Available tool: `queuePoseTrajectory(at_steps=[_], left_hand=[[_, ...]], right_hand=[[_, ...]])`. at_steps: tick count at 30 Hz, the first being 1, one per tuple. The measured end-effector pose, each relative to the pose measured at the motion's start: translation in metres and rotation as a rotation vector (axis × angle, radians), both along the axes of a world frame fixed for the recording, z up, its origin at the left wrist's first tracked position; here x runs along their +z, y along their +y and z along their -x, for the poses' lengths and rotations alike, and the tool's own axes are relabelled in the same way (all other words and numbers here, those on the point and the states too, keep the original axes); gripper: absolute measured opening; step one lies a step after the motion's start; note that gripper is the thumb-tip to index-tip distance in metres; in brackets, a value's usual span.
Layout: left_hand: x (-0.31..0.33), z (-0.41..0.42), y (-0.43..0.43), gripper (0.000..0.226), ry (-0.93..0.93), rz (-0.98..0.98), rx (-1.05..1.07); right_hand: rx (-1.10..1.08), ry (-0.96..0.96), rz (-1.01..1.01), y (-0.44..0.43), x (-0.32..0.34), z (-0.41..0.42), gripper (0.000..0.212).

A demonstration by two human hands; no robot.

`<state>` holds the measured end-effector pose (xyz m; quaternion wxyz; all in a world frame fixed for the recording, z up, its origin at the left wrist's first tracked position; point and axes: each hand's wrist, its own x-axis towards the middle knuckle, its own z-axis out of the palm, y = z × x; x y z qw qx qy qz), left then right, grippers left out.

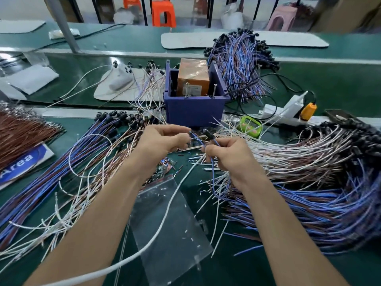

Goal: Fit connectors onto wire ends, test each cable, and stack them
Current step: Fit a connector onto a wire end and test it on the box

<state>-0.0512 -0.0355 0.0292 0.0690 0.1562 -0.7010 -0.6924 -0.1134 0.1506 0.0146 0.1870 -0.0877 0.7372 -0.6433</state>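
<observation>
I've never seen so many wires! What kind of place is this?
Probably a factory bench for assembling cables: heaps of blue, brown and white wires cover the long green table, and the left hand and right hand pinch a thin blue wire.

Bench (329,79): green surface, pale strips running left to right.
Centre, far: blue bin (193,110) standing upright.
Left: blue-brown cables (51,172) fanned out; brown wires (20,133) and blue sign (22,162) at the edge.
Right: white and blue cables (309,203) heaped; green timer (249,126) and white power strip (274,112) beyond them.
Near centre: clear bag (171,213) lying flat.
</observation>
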Motion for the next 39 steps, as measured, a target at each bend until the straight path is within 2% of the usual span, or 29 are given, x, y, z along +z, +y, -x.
queuePoseTrajectory(at_steps=[4,7,9,12,13,15,17,21,25,28,31,35,39], left_hand=[[-0.001,0.009,0.000,0.023,-0.052,0.013,0.000],[-0.006,0.012,-0.005,0.017,-0.068,-0.068,0.191],[-0.011,0.012,-0.007,0.016,-0.053,0.044,0.267],[-0.013,0.009,-0.003,0.015,-0.075,0.310,0.159],[-0.011,0.009,0.000,0.015,-0.078,0.303,0.091],[-0.007,0.011,0.009,0.015,-0.058,0.133,-0.049],[-0.006,0.014,0.017,0.020,-0.035,-0.019,-0.076],[-0.009,0.020,0.033,0.019,-0.042,-0.139,0.052],[-0.003,0.027,0.031,0.017,-0.076,-0.281,0.237],[0.005,0.034,0.021,0.017,-0.069,-0.286,0.380],[0.008,0.043,0.018,0.019,-0.040,-0.212,0.474],[0.008,0.048,0.023,0.019,-0.002,-0.160,0.543],[0.006,0.053,0.024,0.023,0.016,-0.115,0.573]], right_hand=[[0.036,-0.036,0.015,0.000,0.000,0.000,0.011],[-0.034,-0.051,0.036,0.001,0.001,0.003,0.014],[-0.095,-0.067,0.050,0.002,0.002,0.005,0.015],[-0.112,-0.093,0.073,-0.002,0.003,0.006,0.014],[-0.117,-0.105,0.088,-0.004,0.003,0.006,0.012],[-0.121,-0.120,0.109,-0.009,0.003,0.006,0.010],[-0.113,-0.136,0.126,-0.013,0.002,0.005,0.008],[-0.184,-0.166,0.178,-0.020,0.000,0.005,0.016],[-0.408,-0.163,0.244,-0.026,0.001,0.012,0.024],[-0.529,-0.168,0.348,-0.029,0.005,0.020,0.027],[-0.567,-0.176,0.419,-0.034,0.011,0.029,0.026],[-0.553,-0.229,0.444,-0.040,0.014,0.041,0.027],[-0.550,-0.193,0.371,-0.042,0.011,0.046,0.026]])
